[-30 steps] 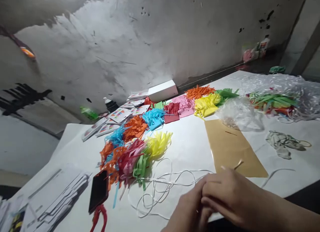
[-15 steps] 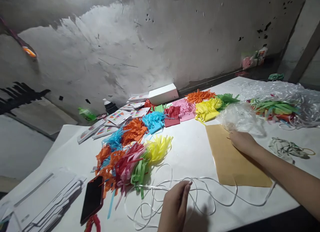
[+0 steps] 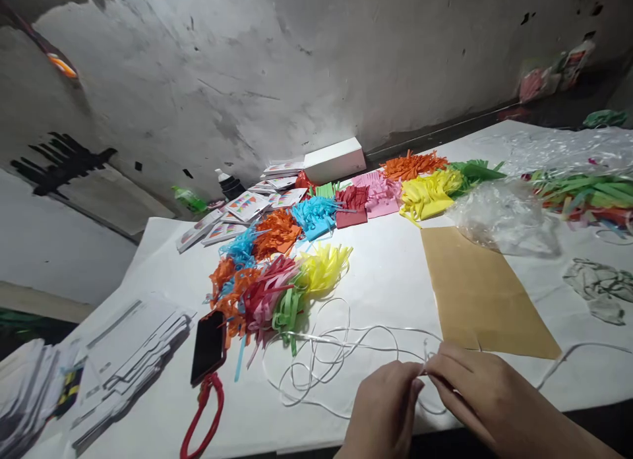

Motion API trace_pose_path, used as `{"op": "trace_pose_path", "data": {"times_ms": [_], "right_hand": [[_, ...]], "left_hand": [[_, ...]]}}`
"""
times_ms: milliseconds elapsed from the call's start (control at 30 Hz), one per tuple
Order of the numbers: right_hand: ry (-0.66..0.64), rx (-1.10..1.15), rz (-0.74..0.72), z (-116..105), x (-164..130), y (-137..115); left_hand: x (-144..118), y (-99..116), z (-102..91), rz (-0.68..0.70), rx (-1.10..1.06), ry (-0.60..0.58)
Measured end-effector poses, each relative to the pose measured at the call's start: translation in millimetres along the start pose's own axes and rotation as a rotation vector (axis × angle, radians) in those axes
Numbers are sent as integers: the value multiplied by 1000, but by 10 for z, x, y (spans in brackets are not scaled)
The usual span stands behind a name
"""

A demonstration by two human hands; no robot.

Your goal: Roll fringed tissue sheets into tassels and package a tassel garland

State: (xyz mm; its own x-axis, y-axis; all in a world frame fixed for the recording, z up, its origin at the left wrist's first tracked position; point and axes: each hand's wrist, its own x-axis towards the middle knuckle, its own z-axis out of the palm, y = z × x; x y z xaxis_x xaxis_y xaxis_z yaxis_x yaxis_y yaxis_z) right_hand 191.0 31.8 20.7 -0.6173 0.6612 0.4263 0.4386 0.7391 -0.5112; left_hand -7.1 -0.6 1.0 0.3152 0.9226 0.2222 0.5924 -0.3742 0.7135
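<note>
Near the table's front edge, my left hand [image 3: 380,406] and my right hand [image 3: 479,386] meet with their fingertips almost touching. Both pinch a thin white cord [image 3: 341,345], a short bit of which pokes up between the fingers. Loose loops of the cord spread over the white table covering to the left of my hands. Behind my right hand lies a flat tan sheet [image 3: 484,294]. Fringed paper tassels [image 3: 271,284] in orange, pink, green and yellow form a bundle beyond the loops.
A row of folded fringed paper [image 3: 353,205] runs along the back, near a white box [image 3: 334,159]. At left lie a phone [image 3: 208,347] with a red strap and stacked white sheets [image 3: 133,353]. Clear plastic [image 3: 504,215] and a crumpled cloth [image 3: 598,281] are at right.
My right hand has come down from the tan sheet to meet my left hand, which has shifted right. The view has turned slightly, showing more of the left side.
</note>
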Motion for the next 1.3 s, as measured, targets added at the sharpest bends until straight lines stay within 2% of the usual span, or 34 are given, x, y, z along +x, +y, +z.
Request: {"op": "trace_pose_path", "data": {"times_ms": [100, 167, 233, 300, 367, 433, 500, 567, 633, 733, 800, 867, 933, 1033, 1167, 1233, 1300], "right_hand": [[15, 256, 135, 27, 18, 25], [80, 418, 248, 31, 4, 59], [142, 493, 300, 41, -20, 92], [91, 553, 274, 61, -39, 110], [-20, 631, 279, 82, -46, 103], [-76, 670, 308, 91, -53, 83], [-69, 640, 309, 86, -72, 66], [-62, 546, 237, 73, -107, 62], [-33, 360, 116, 58, -144, 66], [77, 45, -84, 18, -161, 68], [129, -67, -162, -34, -132, 64], [117, -111, -209, -102, -83, 65], [52, -119, -230, -168, -40, 82], [-70, -78, -209, -225, -22, 139], [-262, 76, 0, -250, -46, 220], [-342, 173, 100, -267, -49, 239], [-378, 247, 128, -285, -46, 240]], "left_hand": [[-49, 3, 65, -19, 21, -85], [-82, 20, 71, -107, -129, -114], [-108, 45, 63, -215, -371, -123], [-125, 66, 65, -293, -616, -117], [-134, 76, 93, -352, -780, -102], [-140, 73, 142, -391, -844, -89], [-145, 63, 192, -407, -864, -68], [-145, 54, 221, -416, -813, -49], [-136, 53, 219, -419, -645, -42], [-118, 70, 184, -394, -336, -92], [-111, 90, 161, -366, -187, -147], [-110, 111, 146, -327, -67, -189], [-118, 128, 133, -283, 17, -205], [-143, 136, 121, -204, 66, -196], [-179, 118, 121, -78, 79, -184], [-188, 110, 121, -62, 92, -177], [-194, 105, 116, -64, 89, -178]]}}
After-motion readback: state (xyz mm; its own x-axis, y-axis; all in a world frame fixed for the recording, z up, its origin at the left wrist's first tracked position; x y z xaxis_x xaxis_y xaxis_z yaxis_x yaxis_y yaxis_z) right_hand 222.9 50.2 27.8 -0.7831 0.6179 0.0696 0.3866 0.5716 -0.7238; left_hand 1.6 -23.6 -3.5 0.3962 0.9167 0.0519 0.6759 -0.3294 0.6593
